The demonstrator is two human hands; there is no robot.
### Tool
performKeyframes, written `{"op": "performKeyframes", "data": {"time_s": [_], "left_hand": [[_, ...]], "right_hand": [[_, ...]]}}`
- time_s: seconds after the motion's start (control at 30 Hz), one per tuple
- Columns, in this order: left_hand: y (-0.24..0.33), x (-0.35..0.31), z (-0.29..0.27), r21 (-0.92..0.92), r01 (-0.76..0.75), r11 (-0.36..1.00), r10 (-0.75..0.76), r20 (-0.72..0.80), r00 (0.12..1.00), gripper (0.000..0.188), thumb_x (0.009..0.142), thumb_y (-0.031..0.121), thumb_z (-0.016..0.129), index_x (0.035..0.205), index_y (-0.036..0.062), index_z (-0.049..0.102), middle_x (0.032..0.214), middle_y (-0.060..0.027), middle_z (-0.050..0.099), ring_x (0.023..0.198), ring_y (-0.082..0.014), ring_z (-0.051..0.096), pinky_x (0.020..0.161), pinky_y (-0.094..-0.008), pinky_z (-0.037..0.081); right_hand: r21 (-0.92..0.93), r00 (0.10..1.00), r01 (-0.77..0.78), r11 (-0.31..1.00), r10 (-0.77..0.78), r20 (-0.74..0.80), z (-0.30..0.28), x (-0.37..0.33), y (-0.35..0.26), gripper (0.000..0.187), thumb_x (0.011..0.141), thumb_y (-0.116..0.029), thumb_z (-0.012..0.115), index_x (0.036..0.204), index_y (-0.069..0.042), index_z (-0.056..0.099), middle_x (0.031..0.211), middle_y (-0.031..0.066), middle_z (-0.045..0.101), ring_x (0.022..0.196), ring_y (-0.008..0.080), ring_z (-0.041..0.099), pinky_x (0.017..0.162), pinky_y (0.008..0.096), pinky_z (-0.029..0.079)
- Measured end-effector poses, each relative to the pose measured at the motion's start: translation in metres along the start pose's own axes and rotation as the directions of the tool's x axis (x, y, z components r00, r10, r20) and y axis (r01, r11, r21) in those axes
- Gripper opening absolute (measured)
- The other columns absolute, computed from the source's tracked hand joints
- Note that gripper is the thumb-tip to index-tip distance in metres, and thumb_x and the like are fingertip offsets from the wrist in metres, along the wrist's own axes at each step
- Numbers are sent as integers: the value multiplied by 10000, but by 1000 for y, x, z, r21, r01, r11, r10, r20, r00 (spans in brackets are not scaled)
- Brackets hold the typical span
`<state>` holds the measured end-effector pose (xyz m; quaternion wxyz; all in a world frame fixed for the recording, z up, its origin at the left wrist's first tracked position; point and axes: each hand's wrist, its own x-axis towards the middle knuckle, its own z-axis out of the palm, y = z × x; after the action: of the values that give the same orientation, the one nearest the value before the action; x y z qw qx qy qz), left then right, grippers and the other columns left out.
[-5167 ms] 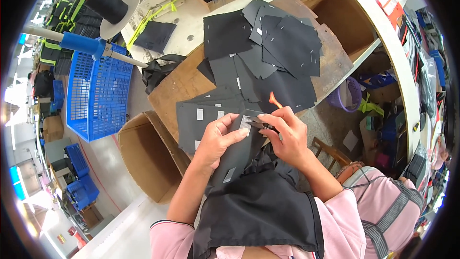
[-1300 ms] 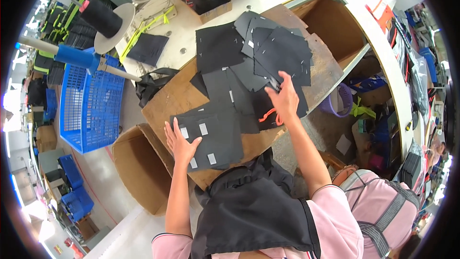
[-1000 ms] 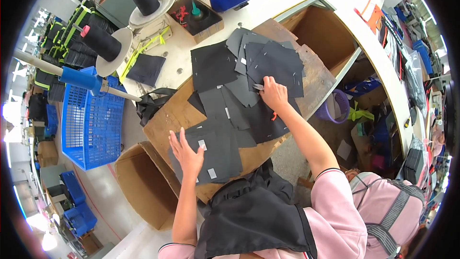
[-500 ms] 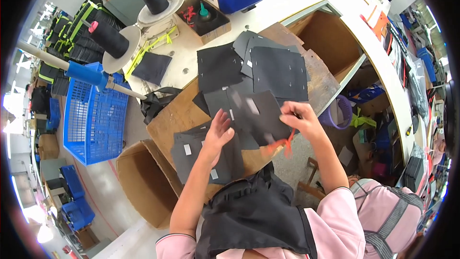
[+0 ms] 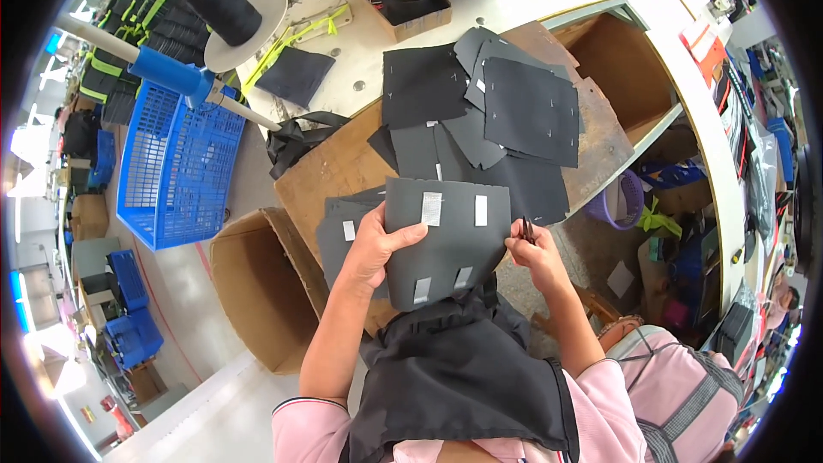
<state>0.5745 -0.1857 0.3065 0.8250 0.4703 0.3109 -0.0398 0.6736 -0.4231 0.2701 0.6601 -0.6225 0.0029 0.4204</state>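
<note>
In front of my lap I hold up a dark grey fabric panel (image 5: 450,244) with several white patches on its face. My left hand (image 5: 377,249) grips its left edge, thumb across the front. At the right edge is my right hand (image 5: 533,249), its fingers closed round small dark snips (image 5: 526,228) whose tips point away from me; the fingertips are at the panel's edge. Behind the panel's left side lies a stack of similar grey panels (image 5: 339,221), partly covered. Farther off, black fabric pieces (image 5: 531,107) with small white marks lie overlapping on a brown board (image 5: 330,154).
A cardboard box (image 5: 249,291) stands open at the left, near a blue plastic basket (image 5: 180,171). Black thread cones (image 5: 223,13) and a small tray (image 5: 420,26) are on the white table (image 5: 360,60). A purple basket (image 5: 619,201) sits below right, and another person (image 5: 686,386) is beside me.
The grey panel came toward me and now faces up with several patches showing. My left hand, open before, has closed on it. The orange-red cord by my right hand is out of sight.
</note>
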Motion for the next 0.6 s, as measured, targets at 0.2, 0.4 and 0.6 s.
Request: {"op": "performKeyframes", "data": {"time_s": [0.2, 0.4, 0.6], "left_hand": [[4, -10, -2, 49, 30, 998, -31, 26, 999, 460, 713, 189, 767, 1083, -21, 590, 994, -96, 629, 905, -172, 599, 829, -299, 470], [-7, -19, 6, 73, 24, 997, -21, -33, 999, 392, 747, 189, 740, 1030, -43, 599, 923, -89, 640, 826, -147, 606, 751, -282, 489], [-2, -31, 15, 39, 4, 999, -3, -9, 1000, 368, 750, 168, 733, 1014, -47, 594, 920, -98, 635, 807, -139, 605, 725, -271, 488]], "right_hand": [[-287, 996, 69, 956, -49, 77, -1, -10, -1, 83, 782, -64, 568, 754, -39, 493, 607, -44, 437, 556, 52, 432, 484, 238, 322], [-732, 603, 526, 432, -797, -37, 39, -19, -22, 304, 737, -19, 666, 1011, -27, 533, 761, 77, 538, 572, 152, 547, 540, 253, 444], [-681, 653, 647, 343, -711, 261, 59, -14, -33, 394, 657, -60, 730, 1007, -52, 550, 825, 85, 536, 637, 241, 566, 554, 313, 454]]}}
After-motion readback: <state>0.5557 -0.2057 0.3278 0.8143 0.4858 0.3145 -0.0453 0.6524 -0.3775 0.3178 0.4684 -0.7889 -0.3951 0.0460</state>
